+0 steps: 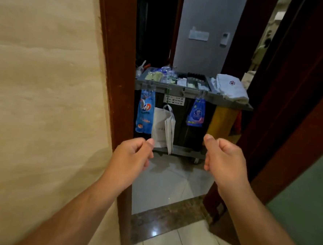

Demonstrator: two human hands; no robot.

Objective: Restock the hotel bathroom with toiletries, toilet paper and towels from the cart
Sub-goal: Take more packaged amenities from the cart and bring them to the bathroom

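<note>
A grey housekeeping cart stands just outside the doorway, straight ahead. Its top tray holds small toiletry packets and bottles on the left. Folded white towels with a red logo lie on the right. Two blue pouches hang from the cart's front edge, with white paper bags between them. My left hand and my right hand are both raised in front of the cart, apart from it, fingers loosely curled and holding nothing.
A dark wooden door frame stands on the left beside a beige wall. The open wooden door is on the right. A dark stone threshold crosses the tiled floor. A yellow bag hangs at the cart's right end.
</note>
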